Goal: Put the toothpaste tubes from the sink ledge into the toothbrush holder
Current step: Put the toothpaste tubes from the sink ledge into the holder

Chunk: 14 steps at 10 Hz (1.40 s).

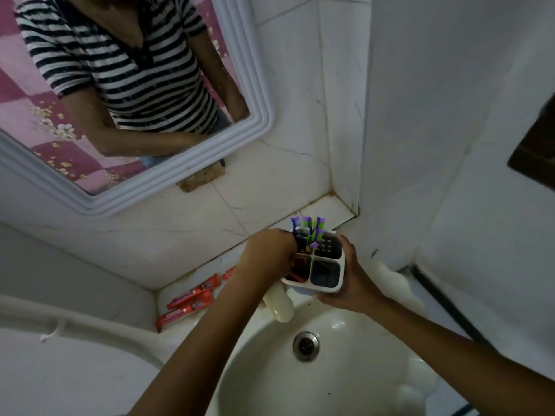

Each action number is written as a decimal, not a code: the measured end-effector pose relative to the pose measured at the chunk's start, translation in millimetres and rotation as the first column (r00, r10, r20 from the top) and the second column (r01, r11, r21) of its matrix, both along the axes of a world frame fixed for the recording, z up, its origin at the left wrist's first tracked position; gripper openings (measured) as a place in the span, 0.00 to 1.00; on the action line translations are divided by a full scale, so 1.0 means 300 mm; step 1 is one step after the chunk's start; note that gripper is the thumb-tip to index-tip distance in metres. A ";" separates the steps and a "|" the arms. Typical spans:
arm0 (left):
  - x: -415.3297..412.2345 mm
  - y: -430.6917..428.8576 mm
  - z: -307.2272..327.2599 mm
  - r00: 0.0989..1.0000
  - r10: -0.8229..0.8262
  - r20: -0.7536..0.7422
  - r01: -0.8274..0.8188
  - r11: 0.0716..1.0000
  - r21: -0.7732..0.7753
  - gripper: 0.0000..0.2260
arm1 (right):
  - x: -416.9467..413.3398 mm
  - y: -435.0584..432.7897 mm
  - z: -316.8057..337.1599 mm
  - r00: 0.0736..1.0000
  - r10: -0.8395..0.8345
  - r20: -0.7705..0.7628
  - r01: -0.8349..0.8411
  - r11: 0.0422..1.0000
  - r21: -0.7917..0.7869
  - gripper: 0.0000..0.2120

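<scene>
A white toothbrush holder point(329, 288) with several compartments is held up over the back of the sink by my right hand point(350, 277), which grips its right side. Purple and green toothbrushes point(309, 228) stand in its far left compartment. My left hand point(268, 255) is at the holder's near left compartment, fingers closed on a red toothpaste tube point(300, 267) that sits partly inside it. Three more red toothpaste tubes point(192, 297) lie on the tiled ledge to the left, under my left forearm.
The white sink basin point(345, 385) with its metal drain point(305, 345) lies below my arms. A white tap point(279, 304) stands at the basin's back. A white-framed mirror point(168, 178) hangs on the tiled wall at upper left. A tiled corner wall rises at right.
</scene>
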State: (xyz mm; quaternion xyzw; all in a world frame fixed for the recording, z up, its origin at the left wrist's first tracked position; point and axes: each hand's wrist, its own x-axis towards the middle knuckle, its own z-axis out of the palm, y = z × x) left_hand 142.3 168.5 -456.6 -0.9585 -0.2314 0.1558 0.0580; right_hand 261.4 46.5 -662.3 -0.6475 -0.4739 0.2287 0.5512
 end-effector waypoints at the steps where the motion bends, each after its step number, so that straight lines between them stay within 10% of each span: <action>1: 0.003 0.056 -0.031 0.995 0.093 0.041 -0.088 0.990 -0.110 0.09 | -0.004 0.004 -0.012 1.000 -0.010 0.011 0.010 1.000 -0.001 0.66; 4: 0.001 0.127 -0.088 0.978 0.187 0.093 -0.139 0.915 -0.378 0.13 | 0.024 0.007 -0.058 0.996 0.046 -0.074 -0.051 0.997 -0.066 0.67; 5: -0.146 0.191 -0.034 0.860 0.406 0.308 -0.124 0.752 -0.648 0.09 | 0.027 0.008 -0.070 0.999 0.047 0.004 -0.047 0.998 -0.045 0.68; 6: -0.345 0.317 -0.087 0.688 0.579 0.437 -0.295 0.773 -0.561 0.06 | 0.024 0.019 -0.099 1.000 0.006 0.012 -0.006 0.999 -0.044 0.66; 7: -0.528 0.414 -0.193 0.708 0.674 0.211 -0.610 0.734 -0.298 0.09 | 0.011 0.017 -0.093 0.998 0.054 -0.038 -0.055 0.998 -0.022 0.66; 10: -0.632 0.415 -0.433 0.881 0.464 -0.090 -0.463 0.886 0.041 0.16 | 0.006 -0.007 -0.038 0.984 0.080 -0.161 -0.085 0.996 -0.028 0.64; 12: -0.569 0.454 -0.381 0.907 0.417 0.063 -0.401 0.899 -0.178 0.18 | 0.016 -0.024 -0.054 0.982 0.054 -0.181 -0.075 0.991 -0.108 0.66; 14: -0.463 0.344 -0.144 0.565 0.611 0.554 -0.274 0.773 -0.573 0.13 | 0.009 -0.008 -0.040 0.999 0.022 0.030 -0.014 0.969 -0.247 0.65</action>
